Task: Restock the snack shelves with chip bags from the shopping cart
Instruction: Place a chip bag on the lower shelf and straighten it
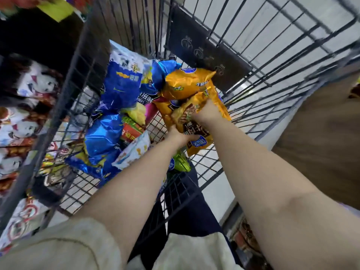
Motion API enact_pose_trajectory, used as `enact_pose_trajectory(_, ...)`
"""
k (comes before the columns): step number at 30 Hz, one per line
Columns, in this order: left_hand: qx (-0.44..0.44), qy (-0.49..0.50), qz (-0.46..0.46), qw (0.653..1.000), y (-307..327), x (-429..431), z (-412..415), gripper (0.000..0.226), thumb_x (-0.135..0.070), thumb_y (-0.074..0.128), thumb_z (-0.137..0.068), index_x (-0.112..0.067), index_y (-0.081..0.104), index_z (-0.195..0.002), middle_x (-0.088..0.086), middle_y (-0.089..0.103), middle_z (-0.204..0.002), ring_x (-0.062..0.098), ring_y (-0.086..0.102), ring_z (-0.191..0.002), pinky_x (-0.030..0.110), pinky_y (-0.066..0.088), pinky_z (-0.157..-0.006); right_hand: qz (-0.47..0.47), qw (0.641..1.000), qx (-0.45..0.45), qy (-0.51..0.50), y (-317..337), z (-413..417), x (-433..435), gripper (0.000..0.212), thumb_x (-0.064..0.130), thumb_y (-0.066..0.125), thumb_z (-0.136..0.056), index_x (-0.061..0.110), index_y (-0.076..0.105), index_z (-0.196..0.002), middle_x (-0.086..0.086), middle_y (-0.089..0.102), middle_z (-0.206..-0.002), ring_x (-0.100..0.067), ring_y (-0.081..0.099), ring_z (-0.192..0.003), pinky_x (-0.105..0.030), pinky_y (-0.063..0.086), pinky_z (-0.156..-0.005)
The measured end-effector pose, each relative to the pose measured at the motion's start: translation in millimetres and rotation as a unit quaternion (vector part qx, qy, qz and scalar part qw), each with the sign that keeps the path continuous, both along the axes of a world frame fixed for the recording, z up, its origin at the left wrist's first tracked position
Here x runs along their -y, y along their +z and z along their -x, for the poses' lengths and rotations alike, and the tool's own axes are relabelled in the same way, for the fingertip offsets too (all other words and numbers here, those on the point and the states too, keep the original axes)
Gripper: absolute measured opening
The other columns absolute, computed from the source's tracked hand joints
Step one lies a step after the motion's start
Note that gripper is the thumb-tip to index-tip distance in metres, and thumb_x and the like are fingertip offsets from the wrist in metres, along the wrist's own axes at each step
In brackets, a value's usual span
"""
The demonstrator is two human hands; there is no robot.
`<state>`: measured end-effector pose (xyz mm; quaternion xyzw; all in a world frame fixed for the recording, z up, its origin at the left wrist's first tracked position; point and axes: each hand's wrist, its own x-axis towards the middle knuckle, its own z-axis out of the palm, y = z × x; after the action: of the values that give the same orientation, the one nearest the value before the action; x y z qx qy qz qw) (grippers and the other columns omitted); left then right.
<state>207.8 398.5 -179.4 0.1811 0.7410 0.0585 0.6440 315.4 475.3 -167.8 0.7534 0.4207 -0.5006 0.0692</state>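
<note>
Left grip [180, 135] pinches the near end of an orange chip bag [195, 128] by the cart [202, 45] right side. Right grip [205, 113] is curled on its middle. Second orange bag [188, 82] touches beyond. Blue bags [119, 86] lie along the left side.

One shopping cart [253, 78]. At the fingers [191, 137] of the left hand [177, 135] and right hand [206, 113], at least three gold chip bags [189, 82]; left of them, at least three blue bags [120, 84], one white bag [132, 152]; just below, one green bag [182, 162].

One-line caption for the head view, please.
Left hand and right hand grip an orange chip bag in the wire shopping cart, beside blue chip bags.
</note>
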Motion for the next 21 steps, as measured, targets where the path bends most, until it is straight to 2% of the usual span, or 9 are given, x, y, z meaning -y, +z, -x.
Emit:
enact_pose_trajectory(4,0.083,0.102,0.054,0.99,-20,1,-5,0.109,-0.017,0.091,-0.06,-0.02,0.026,-0.147,0.006,0.052,-0.139,0.03,0.049,-0.125,0.053,0.042,-0.104,0.054,0.995,-0.012,-0.085,-16,-8,-4,0.096,0.036,0.081,-0.074,0.008,0.026,-0.147,-0.016,0.048,-0.141,-0.034,0.049,-0.128,-0.041,0.043,-0.098)
enact_pose_trajectory(8,0.13,0.168,0.027,0.977,-17,5,0,0.109,-0.016,0.093,-0.057,-0.026,0.029,-0.145,0.003,0.061,-0.125,0.025,0.061,-0.109,0.047,0.053,-0.085,0.087,0.99,-0.03,-0.109,-14,-8,-8,0.104,0.037,0.083,-0.071,0.015,0.019,-0.15,-0.015,0.042,-0.146,-0.036,0.046,-0.129,-0.047,0.043,-0.098)
enact_pose_trajectory(10,0.119,0.169,-0.002,0.978,-6,10,10,0.12,-0.024,0.094,-0.055,-0.033,0.022,-0.15,0.001,0.056,-0.133,0.027,0.056,-0.117,0.05,0.049,-0.096,0.093,0.986,-0.052,-0.131,-3,-4,-7,0.107,0.04,0.085,-0.067,0.018,0.02,-0.15,-0.013,0.045,-0.142,-0.036,0.052,-0.122,-0.046,0.047,-0.093)
enact_pose_trajectory(12,0.084,0.137,-0.039,0.986,10,19,27,0.121,-0.03,0.093,-0.058,-0.036,0.016,-0.151,-0.009,0.048,-0.13,0.018,0.05,-0.119,0.039,0.044,-0.099,0.107,0.979,-0.084,-0.149,15,6,-1,0.109,0.045,0.086,-0.063,0.021,0.022,-0.148,-0.011,0.049,-0.133,-0.034,0.059,-0.107,-0.046,0.053,-0.086)
enact_pose_trajectory(13,0.064,0.126,-0.059,0.988,20,24,37,0.119,-0.031,0.092,-0.06,-0.036,0.017,-0.151,-0.011,0.045,-0.125,0.014,0.048,-0.114,0.032,0.043,-0.094,0.115,0.977,-0.099,-0.149,26,12,4,0.109,0.048,0.086,-0.062,0.022,0.022,-0.147,-0.01,0.049,-0.128,-0.033,0.06,-0.102,-0.048,0.054,-0.083)
enact_pose_trajectory(15,0.041,0.126,-0.093,0.987,45,36,62,0.115,-0.028,0.092,-0.061,-0.039,0.02,-0.151,-0.012,0.042,-0.124,0.009,0.048,-0.108,0.023,0.042,-0.086,0.124,0.973,-0.134,-0.143,48,28,18,0.113,0.052,0.087,-0.057,0.023,0.024,-0.146,-0.012,0.051,-0.128,-0.035,0.059,-0.106,-0.053,0.053,-0.089)
enact_pose_trajectory(18,0.058,0.154,-0.143,0.976,87,54,107,0.107,-0.022,0.091,-0.061,-0.046,0.03,-0.145,-0.009,0.047,-0.135,0.005,0.055,-0.11,0.012,0.049,-0.076,0.127,0.948,-0.224,-0.187,79,56,36,0.111,0.045,0.091,-0.051,0.02,0.032,-0.141,-0.01,0.06,-0.124,-0.033,0.065,-0.104,-0.054,0.055,-0.088)
enact_pose_trajectory(19,0.061,0.16,-0.158,0.972,101,61,122,0.104,-0.025,0.091,-0.06,-0.048,0.033,-0.143,-0.006,0.047,-0.139,0.007,0.055,-0.112,0.011,0.05,-0.075,0.133,0.937,-0.255,-0.197,90,68,41,0.111,0.043,0.093,-0.048,0.021,0.034,-0.139,-0.011,0.062,-0.124,-0.033,0.067,-0.101,-0.054,0.055,-0.086)
enact_pose_trajectory(21,0.042,0.179,-0.177,0.967,130,78,151,0.101,-0.04,0.09,-0.054,-0.053,0.036,-0.139,-0.001,0.051,-0.139,0.011,0.056,-0.113,0.019,0.051,-0.076,0.147,0.926,-0.294,-0.186,109,94,50,0.125,0.045,0.095,-0.038,0.022,0.032,-0.143,-0.014,0.061,-0.129,-0.034,0.067,-0.102,-0.055,0.055,-0.087)
